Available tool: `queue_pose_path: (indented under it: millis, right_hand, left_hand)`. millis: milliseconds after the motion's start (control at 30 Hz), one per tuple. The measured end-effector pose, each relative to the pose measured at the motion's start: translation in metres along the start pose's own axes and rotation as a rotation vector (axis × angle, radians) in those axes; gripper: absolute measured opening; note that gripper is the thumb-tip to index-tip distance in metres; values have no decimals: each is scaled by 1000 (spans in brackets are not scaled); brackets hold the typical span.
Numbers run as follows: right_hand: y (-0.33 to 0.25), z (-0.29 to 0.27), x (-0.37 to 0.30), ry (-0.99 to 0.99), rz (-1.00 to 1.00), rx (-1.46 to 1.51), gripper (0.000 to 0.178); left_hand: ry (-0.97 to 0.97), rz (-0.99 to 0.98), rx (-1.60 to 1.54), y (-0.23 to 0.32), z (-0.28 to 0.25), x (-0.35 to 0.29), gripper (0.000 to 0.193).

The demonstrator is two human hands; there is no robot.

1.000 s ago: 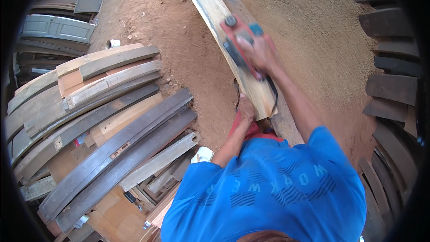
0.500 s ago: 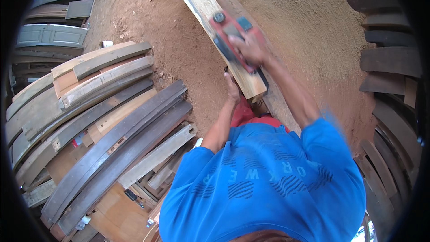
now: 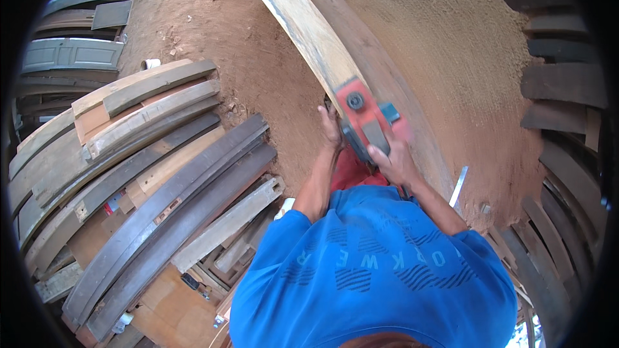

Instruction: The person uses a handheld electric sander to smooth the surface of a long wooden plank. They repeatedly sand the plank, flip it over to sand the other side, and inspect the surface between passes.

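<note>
A red and black electric hand planer sits on the near end of a long pale wooden board. My right hand is closed round the planer's rear handle. Beside the board's left edge is my left hand, holding the board there; the planer and the edge hide part of its fingers. The board runs away from me toward the top of the view, over a broader brown plank. Its near end is covered by the planer.
Stacked old timbers fill the left side, with grey panelled wood farther back. More dark boards line the right rim. Reddish sawdust covers the ground. A pale strip stands right of my right arm.
My right hand has drawn the planer back along the board toward my body, to its near end. My left hand stays at the board's left edge.
</note>
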State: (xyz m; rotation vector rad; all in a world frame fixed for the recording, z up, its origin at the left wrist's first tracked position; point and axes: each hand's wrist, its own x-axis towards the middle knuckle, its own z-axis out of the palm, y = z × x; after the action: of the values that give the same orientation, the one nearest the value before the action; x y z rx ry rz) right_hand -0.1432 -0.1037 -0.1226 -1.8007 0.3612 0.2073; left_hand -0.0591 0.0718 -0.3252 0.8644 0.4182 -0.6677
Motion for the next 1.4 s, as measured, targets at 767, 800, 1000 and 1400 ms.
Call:
queue_pose_path:
  millis: [767, 800, 1000, 1400]
  right_hand:
    - [-66, 1, 206, -130, -1, -63, 59]
    - [-45, -3, 174, -157, -15, -1, 61]
    - [19, -24, -37, 9, 62, 46, 60]
    - [-39, 3, 143, 25, 34, -13, 83]
  left_hand:
    - [41, 118, -25, -5, 12, 5, 75]
    - [36, 102, -26, -5, 12, 7, 76]
    - [39, 42, -45, 0, 16, 7, 76]
    - [9, 179, 131, -16, 35, 1, 76]
